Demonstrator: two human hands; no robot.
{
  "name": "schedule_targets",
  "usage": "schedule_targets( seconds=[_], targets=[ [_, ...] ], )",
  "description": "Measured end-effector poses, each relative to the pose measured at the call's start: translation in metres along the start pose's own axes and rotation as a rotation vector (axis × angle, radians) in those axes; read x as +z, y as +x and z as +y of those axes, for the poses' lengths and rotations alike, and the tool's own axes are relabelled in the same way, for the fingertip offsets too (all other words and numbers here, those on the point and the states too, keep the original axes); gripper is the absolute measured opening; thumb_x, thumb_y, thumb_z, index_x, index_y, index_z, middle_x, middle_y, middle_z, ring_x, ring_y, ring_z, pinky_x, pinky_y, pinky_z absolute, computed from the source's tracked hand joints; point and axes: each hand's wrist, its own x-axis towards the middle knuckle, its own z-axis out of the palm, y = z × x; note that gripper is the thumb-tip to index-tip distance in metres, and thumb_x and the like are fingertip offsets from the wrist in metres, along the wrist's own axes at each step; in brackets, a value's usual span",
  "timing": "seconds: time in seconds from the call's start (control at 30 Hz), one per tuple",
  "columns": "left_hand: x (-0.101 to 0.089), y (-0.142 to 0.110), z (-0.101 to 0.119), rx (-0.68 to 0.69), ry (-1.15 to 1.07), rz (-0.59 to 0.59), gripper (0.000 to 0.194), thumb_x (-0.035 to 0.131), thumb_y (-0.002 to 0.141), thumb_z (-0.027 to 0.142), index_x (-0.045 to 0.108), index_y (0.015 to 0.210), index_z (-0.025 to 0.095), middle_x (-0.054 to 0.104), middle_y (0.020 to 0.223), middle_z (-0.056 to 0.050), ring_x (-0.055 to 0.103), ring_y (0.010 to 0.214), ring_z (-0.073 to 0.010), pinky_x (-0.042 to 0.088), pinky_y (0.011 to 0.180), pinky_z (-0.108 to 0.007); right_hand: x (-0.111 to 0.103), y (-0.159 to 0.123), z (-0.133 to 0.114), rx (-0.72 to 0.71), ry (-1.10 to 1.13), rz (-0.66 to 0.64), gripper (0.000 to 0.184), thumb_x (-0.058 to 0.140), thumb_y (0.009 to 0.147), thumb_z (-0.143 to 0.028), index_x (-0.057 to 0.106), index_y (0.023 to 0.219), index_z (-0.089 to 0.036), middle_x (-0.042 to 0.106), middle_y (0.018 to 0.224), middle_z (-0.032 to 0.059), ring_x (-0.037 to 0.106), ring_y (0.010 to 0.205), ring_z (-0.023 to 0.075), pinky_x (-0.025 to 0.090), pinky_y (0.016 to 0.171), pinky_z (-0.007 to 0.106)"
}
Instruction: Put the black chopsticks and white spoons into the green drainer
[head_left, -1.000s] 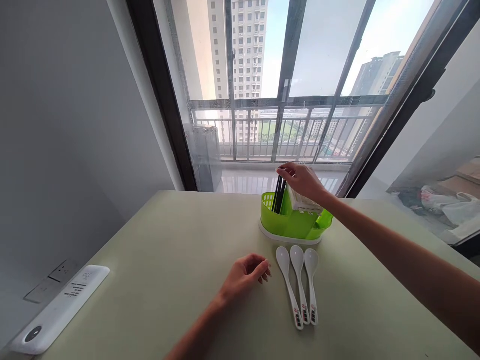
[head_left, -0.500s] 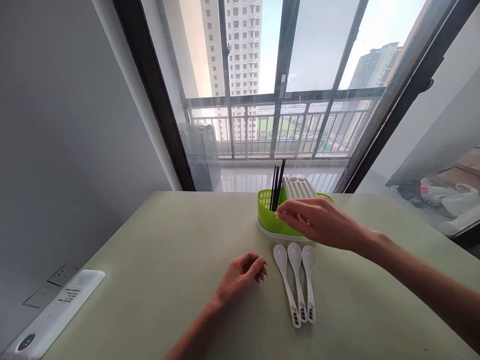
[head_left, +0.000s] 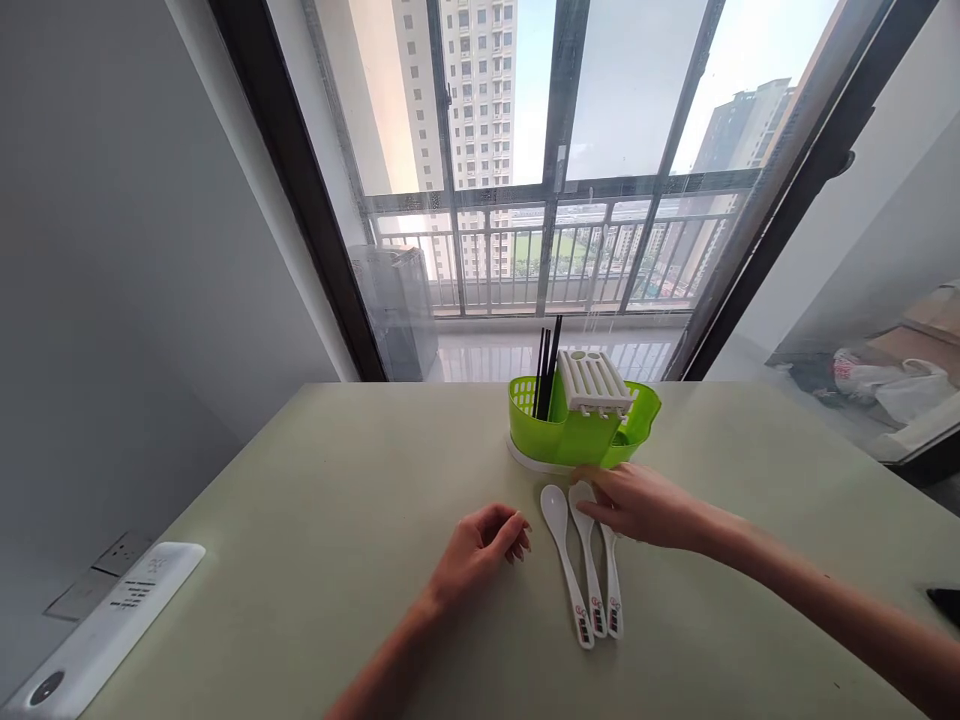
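Three white spoons lie side by side on the table, bowls away from me: a left spoon (head_left: 566, 565), a middle spoon (head_left: 589, 540) and a right spoon (head_left: 613, 580). My right hand (head_left: 637, 505) is over the bowls, thumb and index finger apart around the middle bowl. It partly covers the right spoon's bowl; contact cannot be made out. To the left of the spoons, my left hand (head_left: 484, 545) rests loosely curled, with nothing visible in it. Just behind the spoons stands a green utensil caddy (head_left: 589, 438) with a white slotted top, holding several black chopsticks (head_left: 547, 375).
The pale green table (head_left: 360, 560) ends at a far edge before a glass sliding door. A long white device (head_left: 112, 630), like a power strip, lies at the left edge beside the grey wall. A small dark object (head_left: 946, 603) shows at the right edge.
My right hand has moved down and toward me, from in front of the caddy to the spoon bowls, uncovering the caddy's white top. My left hand stays in place.
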Motion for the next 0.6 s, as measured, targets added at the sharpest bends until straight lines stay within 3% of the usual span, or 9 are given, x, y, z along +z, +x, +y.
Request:
schedule_targets(
  seconds=[0.17,0.27,0.43,0.6],
  targets=[
    [0.0,-0.001,0.001,-0.002,0.023,-0.003,0.044,0.062,0.092,0.059,0.068,0.087,0.016,0.069,0.078,-0.003,0.059,0.07,-0.014,0.048,0.069,-0.027,0.017,0.017,0.002,0.158,0.302,-0.143,0.025,0.049,0.096,-0.032,0.061,0.113,-0.017,0.063,0.054,-0.0053,0.052,0.036,0.0112,0.038,0.042,0.022],
    [0.001,-0.001,0.001,0.001,0.031,-0.009,0.044,0.062,0.092,0.059,0.068,0.087,0.016,0.069,0.079,-0.003,0.059,0.07,-0.0138,0.048,0.07,-0.027,0.026,0.028,0.003,0.193,0.425,-0.17,0.022,0.051,0.095,-0.036,0.06,0.102,-0.018,0.064,0.054,-0.0041,0.053,0.037,0.0116,0.039,0.038,0.021],
    [0.001,-0.002,0.002,-0.01,0.038,-0.011,0.045,0.062,0.092,0.06,0.068,0.085,0.016,0.069,0.078,-0.003,0.058,0.069,-0.0137,0.048,0.069,-0.027,0.036,0.042,0.0,0.191,0.439,-0.195,0.023,0.052,0.095,-0.036,0.054,0.078,-0.02,0.066,0.056,-0.0016,0.053,0.037,0.0107,0.04,0.04,0.021],
    [0.001,-0.001,0.001,0.007,0.042,-0.026,0.046,0.061,0.092,0.06,0.068,0.086,0.015,0.069,0.079,-0.004,0.058,0.069,-0.014,0.048,0.069,-0.028,0.02,0.043,-0.01,0.152,0.449,-0.195,0.031,0.053,0.096,-0.044,0.059,0.075,-0.02,0.07,0.062,-0.0001,0.062,0.047,0.0135,0.044,0.048,0.022]
  ],
)
